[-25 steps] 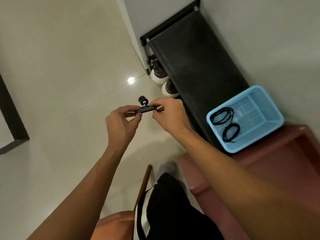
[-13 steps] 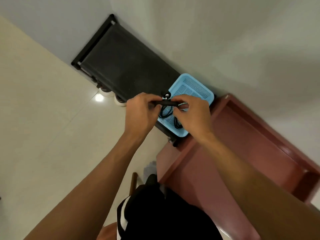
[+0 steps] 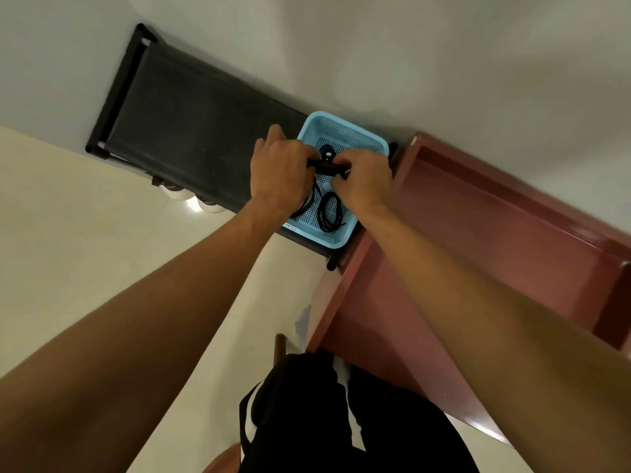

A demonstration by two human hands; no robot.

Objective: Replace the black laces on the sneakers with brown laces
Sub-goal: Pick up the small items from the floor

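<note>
Both my hands hold a small flat black mount (image 3: 324, 167) with a round knob on top, up in front of me over a light blue basket (image 3: 362, 138). My left hand (image 3: 278, 169) grips its left end and my right hand (image 3: 363, 180) pinches its right end. In the basket lie coiled black laces (image 3: 329, 213), one coil partly hidden behind my left wrist. White-soled sneakers (image 3: 208, 208) peek out from under the black shoe rack (image 3: 191, 117) at its left front. No brown laces are in view.
The basket stands on the right end of the shoe rack, against the grey wall. A reddish-brown wooden bench (image 3: 478, 240) adjoins the rack on the right. Pale floor tiles (image 3: 85, 233) spread to the left. My dark shorts (image 3: 341, 421) fill the bottom.
The view has swung right and tilted. My hands, still holding the black mount, now sit over the blue basket instead of over the floor in front of the rack.
</note>
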